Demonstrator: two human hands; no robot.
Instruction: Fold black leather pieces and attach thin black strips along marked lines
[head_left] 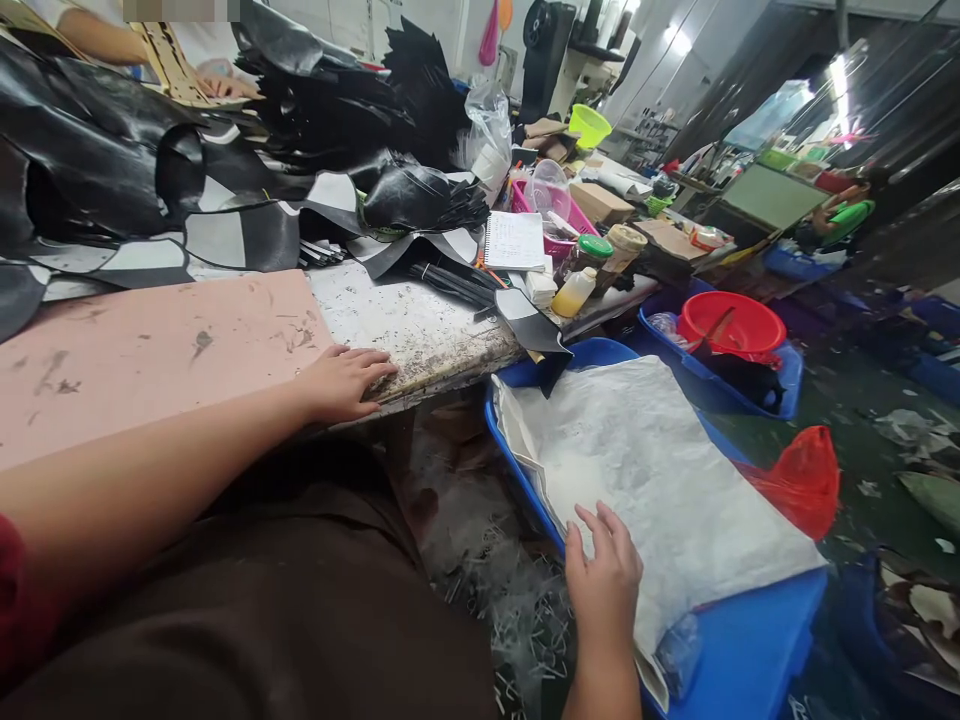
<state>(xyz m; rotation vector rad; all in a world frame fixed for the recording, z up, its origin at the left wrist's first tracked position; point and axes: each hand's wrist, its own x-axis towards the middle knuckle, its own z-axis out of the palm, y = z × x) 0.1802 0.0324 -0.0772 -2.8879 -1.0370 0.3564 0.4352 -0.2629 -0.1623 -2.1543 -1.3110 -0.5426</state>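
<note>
My left hand (341,384) rests flat at the front edge of the worktable (397,330), its fingers stretched out beside a pink board (172,350). Nothing is in it. My right hand (606,560) hovers over or touches the near side of a white cloth (645,450); I cannot tell which. Its fingers are apart and hold nothing. The cloth lies over a blue bin (757,640) to the right of the table. One black and white leather piece (531,322) hangs off the table corner towards the bin.
Black leather pieces (82,140) are heaped along the table's back. A notepad (514,240), a yellow bottle (574,292) and jars stand near the right corner. Behind the bin are a red basin (731,325) and a red bag (802,485). Another person's hand (225,84) shows at the far left.
</note>
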